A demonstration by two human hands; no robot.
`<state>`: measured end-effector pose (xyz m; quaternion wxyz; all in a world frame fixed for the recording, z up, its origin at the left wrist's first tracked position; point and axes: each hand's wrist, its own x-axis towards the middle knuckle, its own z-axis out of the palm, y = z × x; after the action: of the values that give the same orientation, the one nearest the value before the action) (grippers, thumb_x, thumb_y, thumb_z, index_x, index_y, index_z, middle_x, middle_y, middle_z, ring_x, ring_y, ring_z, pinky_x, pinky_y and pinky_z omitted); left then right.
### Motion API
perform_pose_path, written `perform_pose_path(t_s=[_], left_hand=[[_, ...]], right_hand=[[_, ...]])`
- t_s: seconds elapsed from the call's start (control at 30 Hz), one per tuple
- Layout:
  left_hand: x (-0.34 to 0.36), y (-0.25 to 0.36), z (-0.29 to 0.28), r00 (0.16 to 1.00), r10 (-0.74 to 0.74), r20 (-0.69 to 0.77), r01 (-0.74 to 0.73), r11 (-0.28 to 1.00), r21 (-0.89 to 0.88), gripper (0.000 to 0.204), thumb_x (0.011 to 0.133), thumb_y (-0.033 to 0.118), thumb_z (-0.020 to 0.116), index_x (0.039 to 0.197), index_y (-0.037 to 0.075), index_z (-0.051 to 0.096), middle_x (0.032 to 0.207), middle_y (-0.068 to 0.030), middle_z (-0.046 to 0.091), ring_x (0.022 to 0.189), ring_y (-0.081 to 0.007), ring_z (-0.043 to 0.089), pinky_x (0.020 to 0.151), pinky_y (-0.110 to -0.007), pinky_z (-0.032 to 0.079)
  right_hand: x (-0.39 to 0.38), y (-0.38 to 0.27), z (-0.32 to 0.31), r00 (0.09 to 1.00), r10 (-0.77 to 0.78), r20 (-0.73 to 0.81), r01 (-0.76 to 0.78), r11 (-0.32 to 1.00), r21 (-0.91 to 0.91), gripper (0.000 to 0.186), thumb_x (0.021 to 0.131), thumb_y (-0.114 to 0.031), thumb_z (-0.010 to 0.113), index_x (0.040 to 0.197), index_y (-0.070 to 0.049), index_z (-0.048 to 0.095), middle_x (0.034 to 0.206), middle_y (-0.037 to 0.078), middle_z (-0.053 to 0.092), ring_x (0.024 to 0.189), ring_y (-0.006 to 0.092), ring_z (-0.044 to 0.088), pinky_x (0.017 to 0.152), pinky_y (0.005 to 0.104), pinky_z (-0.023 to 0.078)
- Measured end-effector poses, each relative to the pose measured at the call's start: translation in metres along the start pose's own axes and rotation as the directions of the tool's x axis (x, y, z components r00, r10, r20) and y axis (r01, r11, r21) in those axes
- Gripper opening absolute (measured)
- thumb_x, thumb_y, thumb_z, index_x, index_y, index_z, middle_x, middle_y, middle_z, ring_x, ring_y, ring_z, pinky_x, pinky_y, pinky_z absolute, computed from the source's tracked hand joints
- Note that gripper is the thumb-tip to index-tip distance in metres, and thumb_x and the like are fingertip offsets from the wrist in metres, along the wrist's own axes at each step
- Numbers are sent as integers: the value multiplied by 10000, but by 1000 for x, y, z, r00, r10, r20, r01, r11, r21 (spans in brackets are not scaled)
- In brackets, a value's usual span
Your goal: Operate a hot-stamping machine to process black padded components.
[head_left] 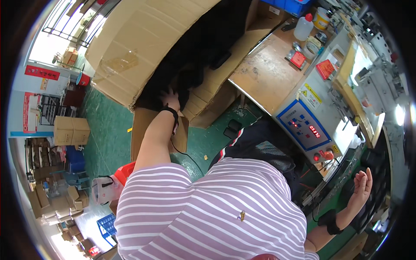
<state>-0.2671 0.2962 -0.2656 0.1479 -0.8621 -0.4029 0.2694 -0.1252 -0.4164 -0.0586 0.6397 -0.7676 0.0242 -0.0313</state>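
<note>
My left hand [171, 101] touches black cloth [195, 78] inside the box [125, 47] — whether gripping, I cannot tell; my right hand [361, 190], right of the box, loosely uncurled. Deeper reaching might snag my cord [187, 154].

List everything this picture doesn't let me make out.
Head view:
Left hand: whether it grips anything, lost in shadow among black material.
Cardboard box: its floor, hidden under that material; its far end, cut off by the top edge.
Cartons at left: their contents, hidden by their walls.

The box [134, 47] is creased matt cardboard, the tabletop [268, 69] scuffed wood, the bottle [303, 30] smooth plastic.
</note>
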Motion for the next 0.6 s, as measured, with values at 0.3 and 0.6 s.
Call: perform_pose_path(t_s=[0.3, 0.6], left_hand=[[52, -13, -5, 988, 156, -15, -153, 981, 122, 807, 506, 256, 781, 1250, 143, 488, 1411, -177, 297, 1281, -377, 298, 1032, -515, 283], [51, 0, -104, 935, 352, -36, -196, 430, -881, 557, 609, 251, 721, 1106, 39, 582, 1036, -101, 630, 952, -229, 604, 821, -346, 482]], right_hand=[[-11, 3, -20, 998, 18, -66, -21, 999, -45, 320, 929, -142, 494, 1225, -20, 492, 1007, 54, 606, 868, 90, 578, 789, 208, 464], [-20, 12, -37, 990, 57, -127, -66, 996, -64, 298, 926, -142, 501, 1199, -23, 511, 974, 33, 598, 844, 80, 564, 782, 207, 461]])
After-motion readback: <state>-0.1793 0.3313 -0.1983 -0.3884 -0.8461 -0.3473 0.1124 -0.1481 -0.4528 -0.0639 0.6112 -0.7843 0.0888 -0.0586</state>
